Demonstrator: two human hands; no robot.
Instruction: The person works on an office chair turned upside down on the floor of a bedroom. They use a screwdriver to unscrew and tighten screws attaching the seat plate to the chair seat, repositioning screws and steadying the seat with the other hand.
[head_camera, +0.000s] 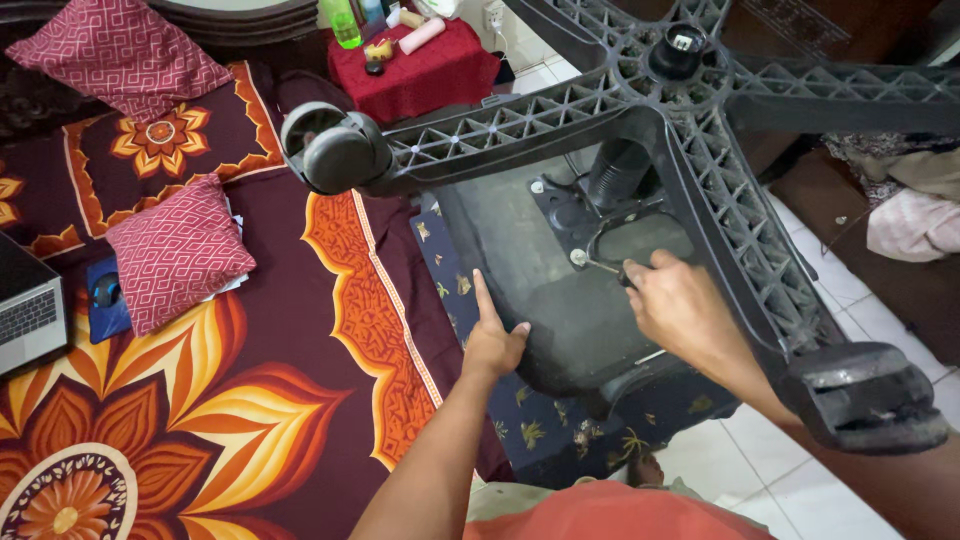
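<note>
At the frame's centre, the left hand lies flat and open, fingers pressed against the underside of the upturned chair seat. The right hand is clenched around a thin tool whose tip meets a bolt on the seat's mounting plate. The star-shaped wheeled base fills the upper right.

left hand: showing bare, wearing no glove or ring
right hand: showing bare too, wearing nothing on the fingers
forearms: showing bare, no sleeve is reaching them
clothing: wearing an orange-red garment, appearing at the bottom edge
</note>
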